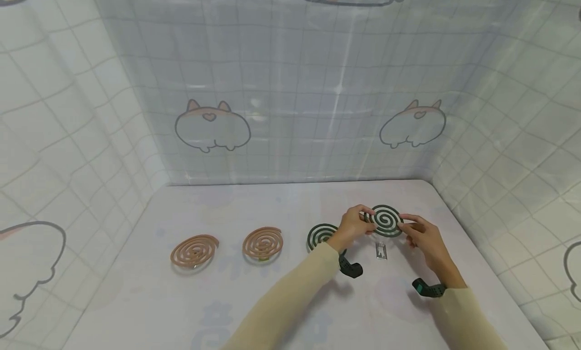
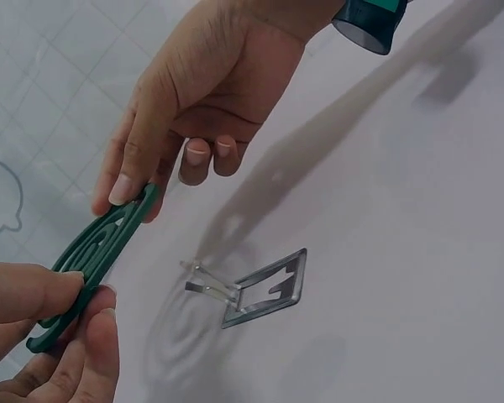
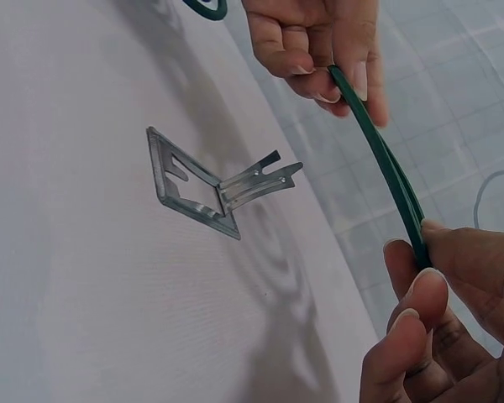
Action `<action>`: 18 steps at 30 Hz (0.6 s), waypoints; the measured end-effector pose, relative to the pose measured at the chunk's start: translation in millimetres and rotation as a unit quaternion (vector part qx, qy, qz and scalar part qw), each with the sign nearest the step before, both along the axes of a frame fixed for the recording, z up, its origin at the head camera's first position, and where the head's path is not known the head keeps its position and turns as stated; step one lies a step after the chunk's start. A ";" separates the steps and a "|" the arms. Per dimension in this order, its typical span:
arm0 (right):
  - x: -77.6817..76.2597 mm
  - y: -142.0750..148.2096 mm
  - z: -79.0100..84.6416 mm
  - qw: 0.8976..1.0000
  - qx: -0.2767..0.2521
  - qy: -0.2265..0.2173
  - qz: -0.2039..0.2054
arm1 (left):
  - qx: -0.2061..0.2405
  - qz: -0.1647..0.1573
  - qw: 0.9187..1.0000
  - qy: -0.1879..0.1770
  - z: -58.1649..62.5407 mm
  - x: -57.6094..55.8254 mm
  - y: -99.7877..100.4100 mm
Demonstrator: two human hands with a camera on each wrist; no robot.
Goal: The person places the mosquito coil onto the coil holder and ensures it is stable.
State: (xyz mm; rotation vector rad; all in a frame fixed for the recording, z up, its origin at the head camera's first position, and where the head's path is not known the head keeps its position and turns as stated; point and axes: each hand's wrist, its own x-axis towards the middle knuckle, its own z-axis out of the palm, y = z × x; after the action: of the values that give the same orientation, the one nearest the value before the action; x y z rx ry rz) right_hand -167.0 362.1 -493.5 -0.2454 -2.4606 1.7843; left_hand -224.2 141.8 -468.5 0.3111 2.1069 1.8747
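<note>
Both hands hold a green mosquito coil (image 1: 385,220) by opposite edges, raised above the table. My left hand (image 1: 353,224) pinches its left edge between thumb and fingers, while my right hand (image 1: 424,239) grips the right edge. Seen from the left wrist, the coil (image 2: 92,252) is tilted nearly edge-on between the two hands. Below it on the table lies a small metal coil stand (image 1: 381,250), a flat rectangular frame. Its bent-up prongs (image 3: 265,180) stand free of the coil in the right wrist view.
Another green coil (image 1: 317,231) sits left of my left hand, partly hidden by the wrist. Farther left are two brown coils (image 1: 195,251), the nearer one (image 1: 263,243) with a bit of yellow-green beneath it. A patterned curtain wall (image 1: 295,138) rises behind the white table (image 1: 159,309).
</note>
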 end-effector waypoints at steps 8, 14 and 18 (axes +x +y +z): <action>7.3 0.5 0.1 1.000 0.007 0.005 0.004 | -0.014 -0.010 1.000 -0.006 1.3 6.3 -0.6; 12.0 -0.5 1.4 1.000 0.001 0.006 0.010 | -0.021 -0.015 1.000 -0.008 2.4 10.3 -0.6; 13.1 -0.6 1.4 1.000 0.003 0.002 0.007 | -0.017 -0.016 1.000 -0.004 3.6 12.8 -1.4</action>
State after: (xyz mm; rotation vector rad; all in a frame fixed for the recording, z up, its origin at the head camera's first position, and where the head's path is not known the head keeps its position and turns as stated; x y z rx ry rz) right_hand -153.9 361.5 -492.1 -0.2259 -2.4707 1.7815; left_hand -211.4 140.4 -465.0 0.3275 2.1144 1.8165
